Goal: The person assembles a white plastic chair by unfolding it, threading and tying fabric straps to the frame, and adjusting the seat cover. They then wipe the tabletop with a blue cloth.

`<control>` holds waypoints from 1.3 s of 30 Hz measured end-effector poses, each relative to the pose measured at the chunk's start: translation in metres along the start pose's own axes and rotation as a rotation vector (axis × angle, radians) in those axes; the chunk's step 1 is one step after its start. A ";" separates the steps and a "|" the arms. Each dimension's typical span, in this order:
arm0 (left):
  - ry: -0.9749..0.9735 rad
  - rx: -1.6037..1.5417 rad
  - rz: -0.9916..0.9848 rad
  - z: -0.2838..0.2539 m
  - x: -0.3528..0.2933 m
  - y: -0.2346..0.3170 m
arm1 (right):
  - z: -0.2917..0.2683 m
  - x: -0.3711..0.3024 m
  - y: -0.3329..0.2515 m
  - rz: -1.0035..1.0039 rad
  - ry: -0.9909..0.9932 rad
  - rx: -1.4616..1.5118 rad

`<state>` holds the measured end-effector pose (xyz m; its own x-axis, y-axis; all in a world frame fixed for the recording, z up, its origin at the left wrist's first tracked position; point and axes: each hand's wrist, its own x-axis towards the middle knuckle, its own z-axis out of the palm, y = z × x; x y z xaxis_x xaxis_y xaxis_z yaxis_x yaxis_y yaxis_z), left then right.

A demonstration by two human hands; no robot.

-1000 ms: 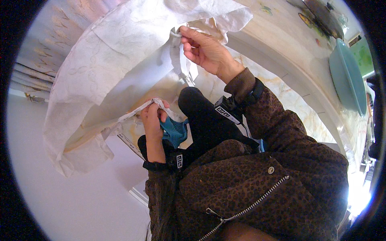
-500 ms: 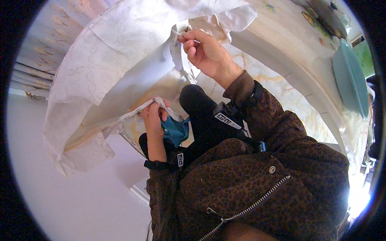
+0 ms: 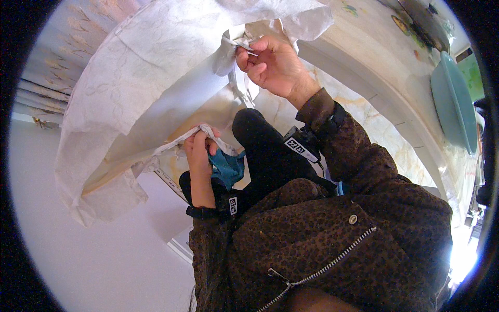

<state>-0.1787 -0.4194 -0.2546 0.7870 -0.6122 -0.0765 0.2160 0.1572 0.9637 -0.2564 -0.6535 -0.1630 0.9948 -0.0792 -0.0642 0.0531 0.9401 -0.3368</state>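
The big white cloth (image 3: 114,93) arches ahead and to my left. Rightward, on the pale tabletop (image 3: 384,57), sits a green basin (image 3: 451,104), contents hidden. Teal fabric (image 3: 228,167) hangs beside my left grip (image 3: 197,152), pinching the cloth's near edge; my right grip (image 3: 275,65) pinches its farther part.

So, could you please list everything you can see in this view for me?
White cloth: one, off-white, sweeping from top centre to the left
Teal cloth: one, teal, below the left hand
Basin: one, pale teal, right edge
Covered table: one, cream, upper right
Curtain: one, pale with tan sprigs, upper left
Wrist devices: two, black, at the forearms
Jacket: one, brown spotted, lower centre
Left hand: one, bare, centre left, gripping white cloth
Right hand: one, bare, top centre, pinching white cloth
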 end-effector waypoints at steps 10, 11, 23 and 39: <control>-0.001 0.010 -0.001 -0.001 0.001 -0.001 | -0.026 -0.005 0.006 -0.003 -0.211 0.294; 0.003 0.018 -0.004 -0.001 0.001 -0.001 | -0.026 -0.006 0.005 0.014 -0.194 0.279; -0.006 0.020 0.005 0.000 -0.001 0.000 | -0.017 -0.008 0.000 0.019 -0.302 0.232; 0.000 -0.011 -0.021 -0.002 0.001 -0.006 | -0.024 -0.009 0.017 -0.056 -0.085 0.379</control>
<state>-0.1778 -0.4192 -0.2613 0.7824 -0.6152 -0.0966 0.2386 0.1528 0.9590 -0.2668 -0.6444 -0.1906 0.9923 -0.1207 0.0282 0.1197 0.9922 0.0345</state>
